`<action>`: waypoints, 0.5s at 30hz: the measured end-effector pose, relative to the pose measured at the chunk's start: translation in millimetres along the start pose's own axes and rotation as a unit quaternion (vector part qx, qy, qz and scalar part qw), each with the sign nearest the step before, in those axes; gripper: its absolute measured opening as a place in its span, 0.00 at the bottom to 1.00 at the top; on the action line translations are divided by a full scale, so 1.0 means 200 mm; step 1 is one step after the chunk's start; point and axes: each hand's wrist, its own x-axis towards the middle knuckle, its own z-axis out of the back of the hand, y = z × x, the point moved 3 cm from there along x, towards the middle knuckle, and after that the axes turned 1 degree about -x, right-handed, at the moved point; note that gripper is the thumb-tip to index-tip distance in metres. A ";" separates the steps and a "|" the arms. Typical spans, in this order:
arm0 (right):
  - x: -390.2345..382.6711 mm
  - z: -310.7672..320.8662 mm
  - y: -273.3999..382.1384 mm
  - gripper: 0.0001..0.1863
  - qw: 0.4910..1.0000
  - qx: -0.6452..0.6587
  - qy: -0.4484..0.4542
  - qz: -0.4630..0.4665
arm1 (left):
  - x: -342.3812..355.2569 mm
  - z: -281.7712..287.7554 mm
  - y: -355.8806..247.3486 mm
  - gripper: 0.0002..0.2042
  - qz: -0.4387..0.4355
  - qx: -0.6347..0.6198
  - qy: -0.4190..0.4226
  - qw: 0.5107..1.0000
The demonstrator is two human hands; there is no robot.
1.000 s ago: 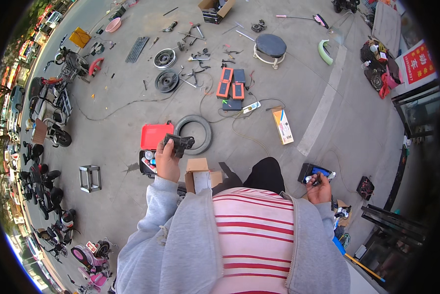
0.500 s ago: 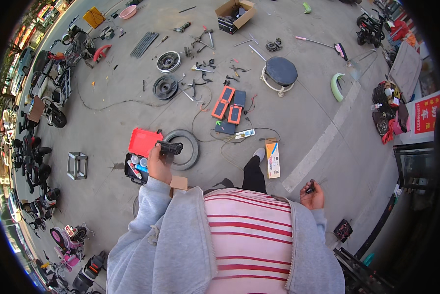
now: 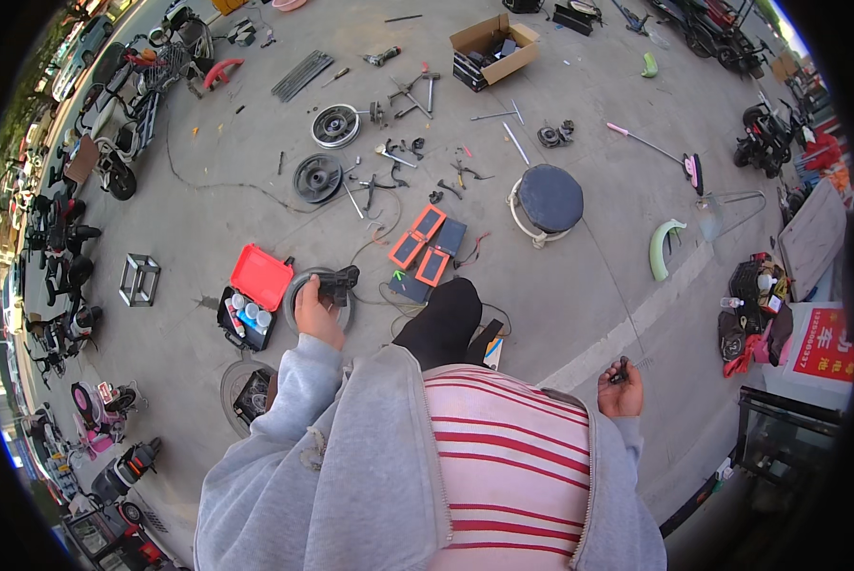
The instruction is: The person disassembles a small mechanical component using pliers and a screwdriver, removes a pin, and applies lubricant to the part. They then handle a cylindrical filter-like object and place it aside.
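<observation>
My left hand (image 3: pixel 316 316) is raised in front of me, its fingers closed on a black part with a blocky body (image 3: pixel 337 283) whose exact kind I cannot make out. Behind that part, on the ground, lies a tyre (image 3: pixel 348 315). Out to my right side, my right hand (image 3: pixel 623 394) is curled around a small dark object (image 3: pixel 619 372), mostly hidden by the fingers; a thin wire-like piece sticks out of it. My dark-trousered leg (image 3: pixel 443 324) is lifted in front of me, covering part of the cables on the ground.
An open toolbox with a red lid (image 3: pixel 261 277) sits left of the tyre. Orange-and-black battery packs (image 3: pixel 417 236) lie ahead. Farther off are wheel rims (image 3: pixel 318 178), scattered tools, a round stool (image 3: pixel 550 198) and a cardboard box (image 3: pixel 493 52). A metal frame (image 3: pixel 138 280) stands left.
My leg has swung up and forward, and the view has shifted. Both hands keep their hold. The orange-white box near my foot is now mostly covered by my leg.
</observation>
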 end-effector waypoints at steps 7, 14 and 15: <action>0.66 -0.63 0.20 0.08 0.993 -0.099 0.053 -0.034 | 0.37 -0.32 0.26 0.10 0.036 -0.077 -0.070 0.994; 1.65 -1.55 0.35 0.12 0.971 -0.210 0.072 -0.089 | 0.84 -0.89 0.43 0.12 0.051 -0.136 -0.133 0.980; 1.77 -1.70 0.36 0.12 0.962 -0.226 0.108 -0.104 | 0.90 -0.98 0.42 0.12 0.057 -0.134 -0.141 0.979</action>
